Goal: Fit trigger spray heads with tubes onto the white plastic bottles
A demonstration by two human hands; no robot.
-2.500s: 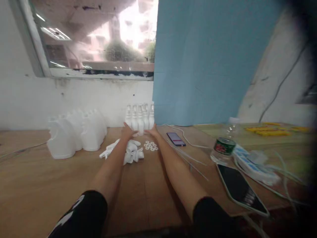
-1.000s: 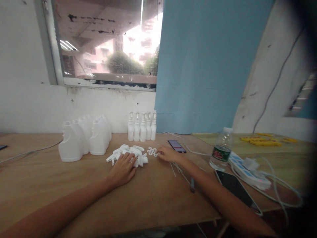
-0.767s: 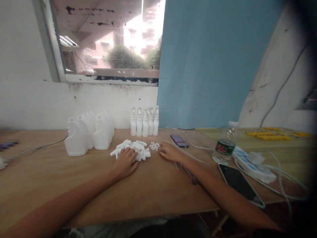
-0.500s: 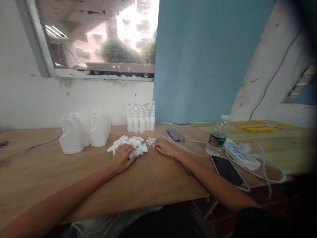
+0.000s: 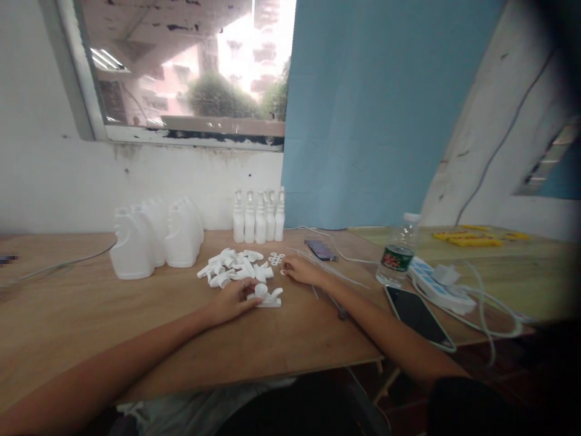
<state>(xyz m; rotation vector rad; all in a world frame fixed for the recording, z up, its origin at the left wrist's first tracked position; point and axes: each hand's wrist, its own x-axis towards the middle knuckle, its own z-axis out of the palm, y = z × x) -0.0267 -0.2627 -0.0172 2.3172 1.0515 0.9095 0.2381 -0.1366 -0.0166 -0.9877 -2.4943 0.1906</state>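
My left hand [image 5: 235, 301] is closed on a white spray trigger head [image 5: 269, 297], held low over the table in front of the pile. Behind it lies the heap of loose white trigger heads [image 5: 229, 264]. Fingers bent together, my right hand [image 5: 299, 270] rests at the small white rings [image 5: 275, 258]; one ring [image 5: 282, 272] shows by its fingertips, and whether it is pinched is hard to make out. Thin clear tubes [image 5: 336, 269] lie beyond my right wrist.
White jugs [image 5: 131, 251] stand at the left, and upright spray bottles [image 5: 260, 224] line the wall. To the right are a water bottle [image 5: 397, 257], a phone [image 5: 420, 316], a power strip [image 5: 440, 287] with cables and yellow pieces [image 5: 472, 238]. Another phone [image 5: 321, 249] lies farther back.
My left hand has drawn back from the pile with a trigger head, bringing it nearer the table's front. My right hand has stayed by the rings, its fingers more curled.
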